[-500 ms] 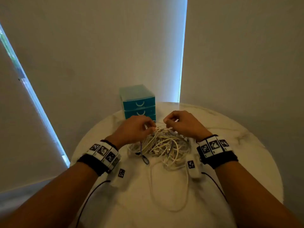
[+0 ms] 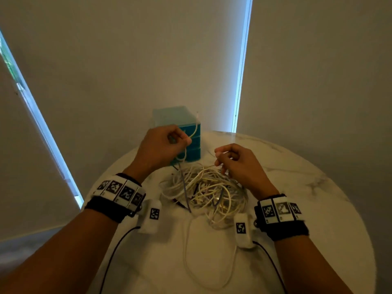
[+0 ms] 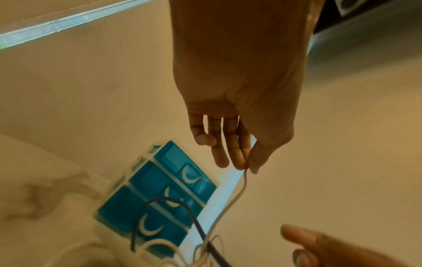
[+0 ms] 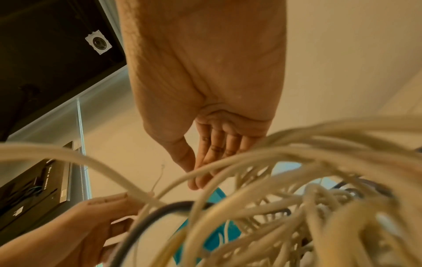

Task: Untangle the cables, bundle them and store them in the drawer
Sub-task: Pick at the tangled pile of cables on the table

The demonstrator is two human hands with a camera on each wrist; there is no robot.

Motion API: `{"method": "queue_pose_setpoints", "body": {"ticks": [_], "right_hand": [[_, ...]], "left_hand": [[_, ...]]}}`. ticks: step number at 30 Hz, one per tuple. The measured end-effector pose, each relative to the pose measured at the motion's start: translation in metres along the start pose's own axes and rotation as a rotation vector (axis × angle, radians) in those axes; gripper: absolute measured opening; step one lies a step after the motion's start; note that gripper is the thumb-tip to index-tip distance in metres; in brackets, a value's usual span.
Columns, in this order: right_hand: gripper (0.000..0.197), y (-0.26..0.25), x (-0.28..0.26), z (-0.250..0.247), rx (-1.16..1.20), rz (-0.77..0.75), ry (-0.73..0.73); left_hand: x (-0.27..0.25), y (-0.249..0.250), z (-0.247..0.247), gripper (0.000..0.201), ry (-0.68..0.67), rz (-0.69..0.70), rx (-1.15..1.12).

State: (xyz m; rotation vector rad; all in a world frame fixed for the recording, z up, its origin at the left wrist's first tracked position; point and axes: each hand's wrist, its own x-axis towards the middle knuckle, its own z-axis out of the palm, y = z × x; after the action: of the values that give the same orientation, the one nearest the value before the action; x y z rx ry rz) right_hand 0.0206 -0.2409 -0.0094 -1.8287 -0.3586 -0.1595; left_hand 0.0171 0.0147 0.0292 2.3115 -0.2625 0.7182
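A tangle of white cables with a few dark ones lies mid-table. My left hand is raised in front of the teal drawer unit and pinches a thin white cable between thumb and fingertips; its free end sticks up. My right hand hovers over the pile's right side, its thumb and fingers pinching a white strand. A dark cable loops up from the pile. All three drawers look closed.
The round marble table drops off on every side; the wall stands just behind the drawers. A long white loop trails toward me on the tabletop. Black wires run from my wristbands.
My left hand has lifted up and away from the pile, drawing a white cable end out. My right hand stayed at the pile's right side.
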Motion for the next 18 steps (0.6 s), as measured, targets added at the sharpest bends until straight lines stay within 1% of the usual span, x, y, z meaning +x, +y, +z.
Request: {"method": "queue_pose_setpoints", "body": {"ticks": [2,3,6,8,10,12,15,18], "right_hand": [[0.011,-0.008,0.0,0.008,0.019,-0.019,0.01],[0.012,-0.014,-0.001,0.013,0.022,-0.026,-0.008],[0.017,-0.027,-0.003,0.034,0.001,-0.052,-0.082],[0.017,-0.029,-0.005,0.046,-0.052,-0.08,-0.087],[0.014,-0.028,-0.006,0.051,-0.072,-0.097,-0.051],[0.014,-0.024,-0.008,0.05,-0.054,-0.104,0.007],[0.016,-0.018,-0.012,0.039,-0.019,-0.111,0.092],[0.02,-0.013,-0.017,0.025,0.071,-0.078,0.163]], "left_hand": [[0.009,0.009,-0.01,0.015,0.061,-0.008,-0.156],[0.013,0.014,-0.013,0.016,0.061,-0.014,-0.23],[0.025,0.03,-0.012,0.016,0.023,-0.029,-0.423],[0.028,0.037,-0.004,0.014,-0.042,0.011,-0.487],[0.026,0.041,0.008,0.015,-0.119,0.073,-0.511],[0.022,0.038,0.021,0.015,-0.155,0.093,-0.553],[0.017,0.02,0.041,0.017,-0.182,0.011,-0.624],[0.006,0.001,0.06,0.026,-0.302,-0.056,-0.576]]}}
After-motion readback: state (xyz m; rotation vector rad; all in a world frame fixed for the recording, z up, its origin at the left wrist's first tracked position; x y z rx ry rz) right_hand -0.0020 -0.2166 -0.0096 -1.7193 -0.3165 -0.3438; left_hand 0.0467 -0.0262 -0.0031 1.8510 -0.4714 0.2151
